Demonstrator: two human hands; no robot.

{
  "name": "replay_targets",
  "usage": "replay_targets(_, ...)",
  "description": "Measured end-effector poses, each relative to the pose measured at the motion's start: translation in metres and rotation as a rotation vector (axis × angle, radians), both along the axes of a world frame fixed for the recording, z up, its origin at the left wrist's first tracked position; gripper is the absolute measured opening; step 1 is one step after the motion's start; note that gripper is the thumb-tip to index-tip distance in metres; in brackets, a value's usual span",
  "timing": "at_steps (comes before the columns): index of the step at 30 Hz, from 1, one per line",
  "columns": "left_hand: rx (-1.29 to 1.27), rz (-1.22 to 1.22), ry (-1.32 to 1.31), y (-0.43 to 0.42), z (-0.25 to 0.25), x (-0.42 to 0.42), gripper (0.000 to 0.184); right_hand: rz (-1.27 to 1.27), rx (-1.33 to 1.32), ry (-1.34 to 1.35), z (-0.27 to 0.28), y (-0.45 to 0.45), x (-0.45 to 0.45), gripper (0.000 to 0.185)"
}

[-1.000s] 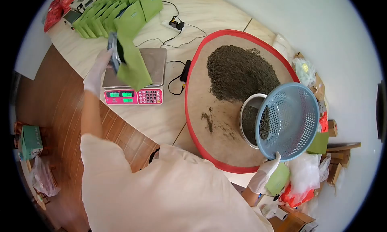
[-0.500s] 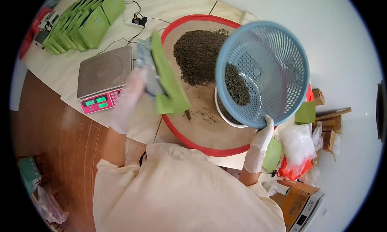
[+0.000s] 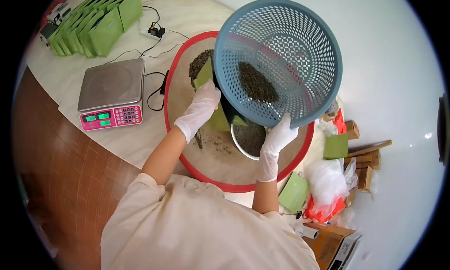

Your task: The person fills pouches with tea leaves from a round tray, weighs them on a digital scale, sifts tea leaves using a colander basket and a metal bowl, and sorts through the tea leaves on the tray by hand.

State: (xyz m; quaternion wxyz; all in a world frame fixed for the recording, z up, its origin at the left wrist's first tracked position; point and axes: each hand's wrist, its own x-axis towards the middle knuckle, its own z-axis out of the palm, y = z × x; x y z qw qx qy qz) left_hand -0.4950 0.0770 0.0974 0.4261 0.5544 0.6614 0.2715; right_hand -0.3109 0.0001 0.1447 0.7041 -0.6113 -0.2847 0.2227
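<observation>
My left hand (image 3: 205, 101), in a white glove, is closed on a green bag (image 3: 218, 118) beside the lower left of the blue plastic basket. Part of that bag is hidden behind the basket and my fingers. My right hand (image 3: 280, 135), also gloved, grips the near rim of the perforated basket (image 3: 307, 49), which is tilted toward me. A small heap of dark dried leaves (image 3: 257, 83), like loose tea, lies inside it. Below stands a white bowl (image 3: 247, 153) with fine dark material in it. A dark leaf pile (image 3: 198, 66) shows partly behind the bag and basket.
A round tray with a red rim (image 3: 169, 87) lies under the bowl. To the left stand a pink digital scale (image 3: 111, 89) and rows of green bags (image 3: 105, 30). Cables and a power strip (image 3: 153, 33) lie behind. Plastic bags (image 3: 326, 181) and boxes crowd the right.
My left hand has carried the green bag from beside the scale rightward to the basket. The basket has risen and tilted, and its leaves have shifted. The view has moved slightly too.
</observation>
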Motion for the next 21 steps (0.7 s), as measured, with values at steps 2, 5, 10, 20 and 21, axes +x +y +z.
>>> replay_targets(2, -0.011, 0.037, -0.049, 0.005, -0.008, 0.000, 0.037, -0.098, 0.112, -0.186, -0.014, 0.002, 0.004, 0.019)
replay_targets(5, 0.026, 0.060, -0.068, 0.014, -0.024, 0.005, 0.046, -0.100, 0.113, -0.480, -0.011, -0.002, 0.000, 0.012)
replay_targets(10, 0.048, 0.168, -0.249, 0.012, -0.001, 0.020, 0.033, -0.143, 0.132, -0.843, 0.001, -0.011, -0.016, 0.014)
replay_targets(20, 0.003, 0.129, -0.381, 0.042, 0.049, 0.025, 0.022, 0.076, 0.008, -1.129, 0.035, 0.024, -0.030, 0.084)
replay_targets(21, 0.011, 0.144, -0.390, 0.050, 0.045, 0.026, 0.022, 0.087, 0.023, -1.137, 0.036, 0.030, -0.031, 0.084)
